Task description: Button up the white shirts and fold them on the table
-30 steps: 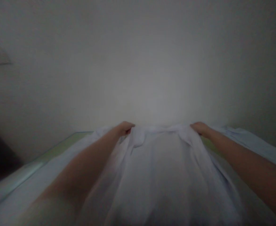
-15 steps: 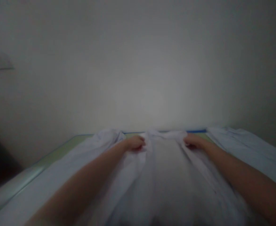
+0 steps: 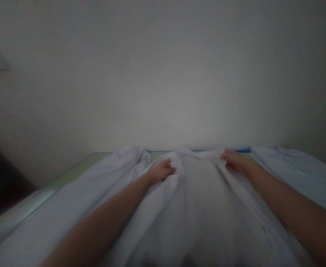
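Spread across the middle of a green surface is a white garment (image 3: 204, 196), seemingly a shirt or coat, its far end near the wall. My left hand (image 3: 163, 171) pinches its left edge, the thumb and fingers closing on a fold of cloth. At the far right corner of the same garment, my right hand (image 3: 235, 160) grips the fabric with curled fingers. Both arms reach forward, stretched over the cloth. The picture is dim and blurred, so collar and button details cannot be made out.
Another white cloth (image 3: 96, 181) lies to the left, bunched at its far end. On the right is a further pale garment (image 3: 299, 170). The green surface (image 3: 78, 167) has a blue edge against a plain wall (image 3: 174, 74). Something dark (image 3: 4, 178) stands at the left.
Both hands keep hold of the garment. The right hand has moved slightly right and up, and the left hand's fingers look more spread. The view has shifted a little.
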Demonstrator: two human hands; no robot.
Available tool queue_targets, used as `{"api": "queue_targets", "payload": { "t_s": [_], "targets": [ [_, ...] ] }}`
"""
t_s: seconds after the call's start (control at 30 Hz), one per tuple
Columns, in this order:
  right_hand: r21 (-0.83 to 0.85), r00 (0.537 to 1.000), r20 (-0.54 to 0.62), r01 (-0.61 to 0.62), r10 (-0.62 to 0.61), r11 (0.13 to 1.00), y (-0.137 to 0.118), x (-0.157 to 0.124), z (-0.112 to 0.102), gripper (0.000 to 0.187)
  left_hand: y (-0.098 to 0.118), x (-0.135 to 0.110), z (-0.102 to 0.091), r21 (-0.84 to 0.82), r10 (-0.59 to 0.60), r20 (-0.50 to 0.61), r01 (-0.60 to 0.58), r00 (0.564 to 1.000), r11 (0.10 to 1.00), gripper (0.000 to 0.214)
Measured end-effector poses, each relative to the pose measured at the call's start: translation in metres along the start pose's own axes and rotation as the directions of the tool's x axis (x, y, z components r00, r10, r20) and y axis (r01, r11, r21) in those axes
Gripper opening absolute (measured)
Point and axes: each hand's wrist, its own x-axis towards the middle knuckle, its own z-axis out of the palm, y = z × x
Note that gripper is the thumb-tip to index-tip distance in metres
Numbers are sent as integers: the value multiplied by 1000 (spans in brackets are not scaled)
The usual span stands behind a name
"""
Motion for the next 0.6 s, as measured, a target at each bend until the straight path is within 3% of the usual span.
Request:
{"api": "queue_targets", "payload": {
  "t_s": [0.17, 0.37, 0.5, 0.6],
  "targets": [
    [75, 999, -31, 24, -22, 997, -16, 2, 1, 22, 6, 18, -4, -157, 78, -45, -84, 996, 984, 44],
    [91, 994, -40, 104, -101, 990, -25, 1, 20, 25, 27, 48, 3, -260, 290, -79, -300, 954, 918, 64],
    [-4, 981, -15, 192, -192, 981, -18, 1, 31, 31, 31, 53, 14, -231, 372, 16, -359, 928, 904, 65],
    [-95, 969, 51, 247, -243, 964, -7, 4, 33, 33, 28, 46, 30, -57, 441, 169, -438, 881, 897, 61]
  ]
}}
